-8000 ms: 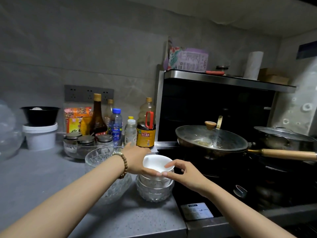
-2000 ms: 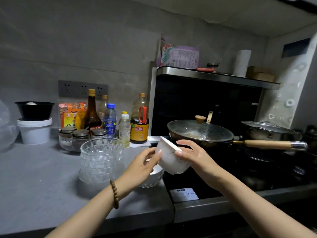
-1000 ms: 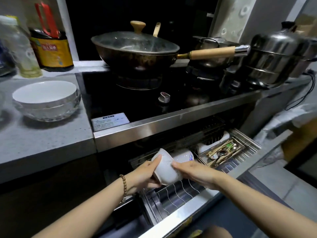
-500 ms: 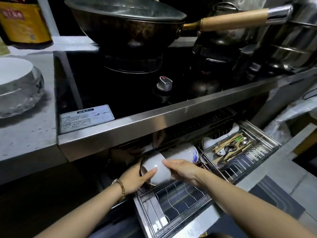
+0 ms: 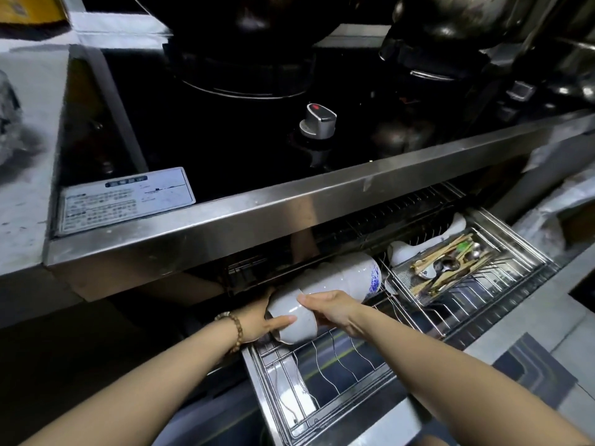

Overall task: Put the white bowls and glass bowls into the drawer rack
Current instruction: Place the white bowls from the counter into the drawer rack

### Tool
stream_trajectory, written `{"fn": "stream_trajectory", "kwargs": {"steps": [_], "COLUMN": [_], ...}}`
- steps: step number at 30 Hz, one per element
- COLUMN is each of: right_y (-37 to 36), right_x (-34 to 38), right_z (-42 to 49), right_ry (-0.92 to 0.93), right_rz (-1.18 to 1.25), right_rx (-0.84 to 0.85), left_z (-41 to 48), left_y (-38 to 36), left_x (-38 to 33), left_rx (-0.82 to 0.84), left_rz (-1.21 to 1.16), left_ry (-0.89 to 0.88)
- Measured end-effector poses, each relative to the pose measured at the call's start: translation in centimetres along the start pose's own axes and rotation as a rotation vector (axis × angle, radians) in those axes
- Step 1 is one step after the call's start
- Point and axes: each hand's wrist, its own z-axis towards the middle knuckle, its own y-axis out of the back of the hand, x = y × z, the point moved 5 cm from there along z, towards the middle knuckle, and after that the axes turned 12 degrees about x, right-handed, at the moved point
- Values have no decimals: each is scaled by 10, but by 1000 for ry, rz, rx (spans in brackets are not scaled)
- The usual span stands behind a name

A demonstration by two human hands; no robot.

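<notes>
The drawer rack (image 5: 338,365) is pulled out below the stove. The wire slots along its front edge hold nothing. Over the left side, further in, both hands hold one white bowl (image 5: 294,321) tipped on its side. The left hand (image 5: 257,320) cups it from the left with the thumb laid across its wall, and the right hand (image 5: 331,309) curls over its top. The bowl hangs just above the wires, touching or almost touching a row of bowls (image 5: 341,278) that lie nested on their sides toward the back left corner. I cannot tell whether it bears on the wires yet.

This looks like the placing step for this bowl. The next move calls for nesting it against the end of that row so a wire catches it, then letting go one hand at a time so it does not roll toward the front edge.

A cutlery basket (image 5: 450,268) sits at the rack's right side. Beyond the steel lip are the stove knob (image 5: 317,119) and dark pans. On the worktop (image 5: 22,156) at the far left is a blurred glass shape (image 5: 6,114), probably a bowl yet to come.
</notes>
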Motion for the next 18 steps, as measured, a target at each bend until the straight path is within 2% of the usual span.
{"fn": "stream_trajectory", "kwargs": {"steps": [7, 12, 18], "right_y": [11, 17, 20], "right_x": [-3, -4, -4], "right_z": [11, 6, 7], "right_ry": [66, 64, 60], "right_rz": [65, 65, -1], "right_rx": [-176, -152, -201], "left_z": [18, 25, 26], "left_y": [0, 1, 3], "left_x": [0, 1, 0], "left_rx": [-18, -76, -120], "left_rz": [-107, -155, -115], "left_ry": [-2, -17, -12]}}
